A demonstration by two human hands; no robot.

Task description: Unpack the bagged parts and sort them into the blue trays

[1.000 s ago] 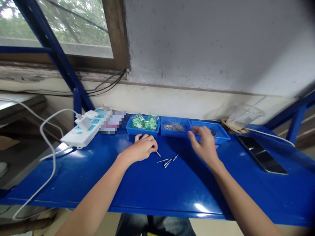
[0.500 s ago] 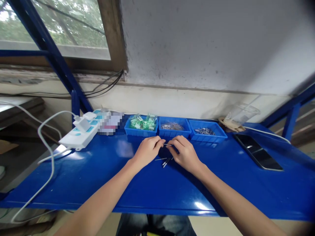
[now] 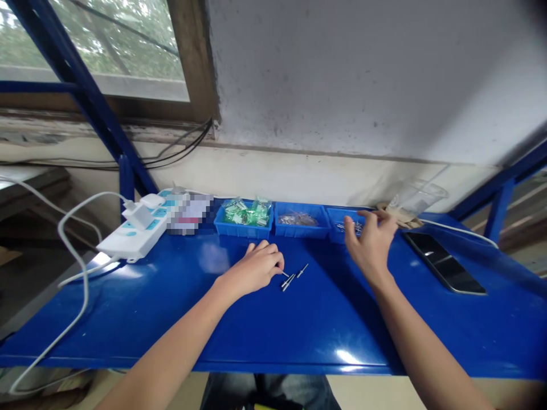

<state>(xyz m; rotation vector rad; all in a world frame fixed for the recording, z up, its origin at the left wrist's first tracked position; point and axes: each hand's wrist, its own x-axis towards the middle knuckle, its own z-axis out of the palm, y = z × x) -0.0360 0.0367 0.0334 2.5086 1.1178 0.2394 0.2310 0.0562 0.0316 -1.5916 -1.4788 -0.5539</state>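
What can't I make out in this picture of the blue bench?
All in the head view:
Left hand: it covers one end of the metal pin, so its grip is unclear.
Right blue tray: partly hidden behind the right hand.
Pale item beside the power strip: blurred into blocks.
Middle tray: its pieces are too small to identify.
Yellow thing: cut off by the bottom edge.

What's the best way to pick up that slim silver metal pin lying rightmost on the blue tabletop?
Probably pinch the slim silver metal pin across its thicker near end, from above and the right: it lies flat, and other silver metal pins lie on its left.
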